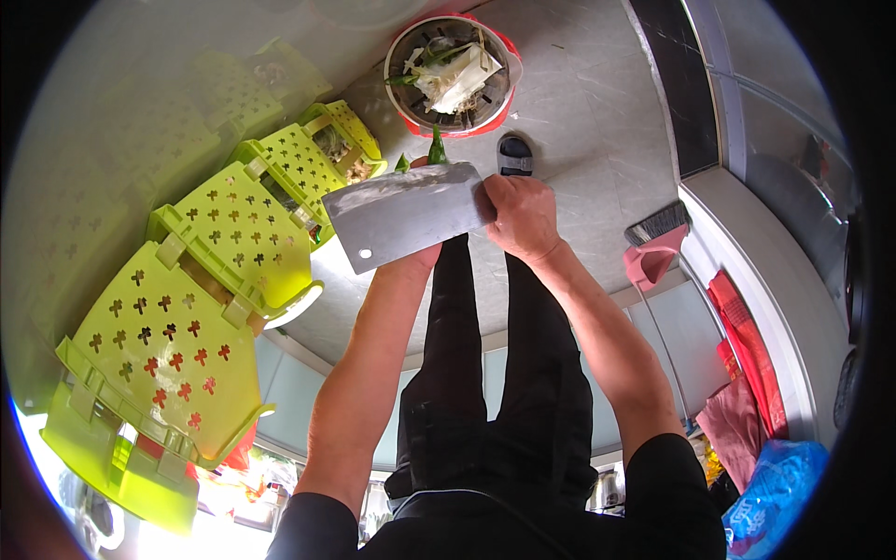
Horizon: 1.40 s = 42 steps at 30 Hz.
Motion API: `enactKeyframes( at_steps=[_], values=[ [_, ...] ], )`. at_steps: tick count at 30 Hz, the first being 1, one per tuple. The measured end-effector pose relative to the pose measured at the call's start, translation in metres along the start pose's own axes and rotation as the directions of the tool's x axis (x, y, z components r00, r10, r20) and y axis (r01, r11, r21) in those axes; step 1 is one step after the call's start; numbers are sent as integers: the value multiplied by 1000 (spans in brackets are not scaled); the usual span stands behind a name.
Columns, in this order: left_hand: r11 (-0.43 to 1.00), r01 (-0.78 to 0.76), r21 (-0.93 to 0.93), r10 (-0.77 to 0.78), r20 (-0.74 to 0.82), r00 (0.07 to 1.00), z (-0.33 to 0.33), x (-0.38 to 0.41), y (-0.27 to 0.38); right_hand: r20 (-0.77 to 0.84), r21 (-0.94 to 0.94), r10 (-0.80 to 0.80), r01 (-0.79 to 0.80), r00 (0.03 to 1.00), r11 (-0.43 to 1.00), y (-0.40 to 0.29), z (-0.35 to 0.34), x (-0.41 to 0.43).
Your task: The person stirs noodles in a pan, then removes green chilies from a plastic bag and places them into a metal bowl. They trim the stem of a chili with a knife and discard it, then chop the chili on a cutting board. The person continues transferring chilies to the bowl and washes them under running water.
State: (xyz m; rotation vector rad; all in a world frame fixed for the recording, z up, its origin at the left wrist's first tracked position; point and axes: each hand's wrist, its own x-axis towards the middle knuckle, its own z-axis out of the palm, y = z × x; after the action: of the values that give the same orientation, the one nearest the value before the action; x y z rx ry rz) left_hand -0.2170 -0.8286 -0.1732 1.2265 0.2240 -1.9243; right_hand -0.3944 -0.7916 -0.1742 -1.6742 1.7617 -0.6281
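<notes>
My right hand [521, 213] grips the handle of a broad metal cleaver [409, 213], its blade stretching left across my left hand. Most of my left hand [423, 257] is hidden beneath the blade; only part of the palm side and a bit of a finger show. Green pieces that look like peppers [437, 147] stick out past the blade's far edge, at my left hand. Beyond them on the floor stands a round bin with a red liner [514, 52], holding vegetable scraps [458, 73] and white, paper-like material.
Lime-green plastic baskets [238, 224] are stacked along the left. A pink dustpan [658, 255] and a dark-bristled brush [658, 222] are at the right, near red cloth [749, 350] and a blue plastic bag [777, 493]. My sandalled foot [516, 154] is on the tiled floor.
</notes>
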Motion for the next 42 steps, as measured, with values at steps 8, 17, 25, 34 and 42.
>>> enactKeyframes(
  at_steps=[8, 17, 25, 34, 42],
  values=[
    [994, -66, 88, 89, -293, 952, 36, -7, 4, -10, -71, -2, 1, 1000, 997, 21, -2, 2],
    [986, -123, 116, 117, 62, 991, 8, -7, 6, -28, 11, -48, 48, 998, 999, 10, 1, 5],
    [993, -117, 31, 119, -67, 991, 11, -7, 4, -29, -15, -47, 47, 998, 999, 15, 3, 3],
    [975, -75, 211, 160, -419, 894, 33, -8, -3, -35, -146, -15, 10, 999, 989, 27, -1, 2],
    [973, -130, 191, 188, -326, 926, 15, -4, -4, -61, -131, -48, 40, 997, 991, 29, 2, 4]
  ],
)
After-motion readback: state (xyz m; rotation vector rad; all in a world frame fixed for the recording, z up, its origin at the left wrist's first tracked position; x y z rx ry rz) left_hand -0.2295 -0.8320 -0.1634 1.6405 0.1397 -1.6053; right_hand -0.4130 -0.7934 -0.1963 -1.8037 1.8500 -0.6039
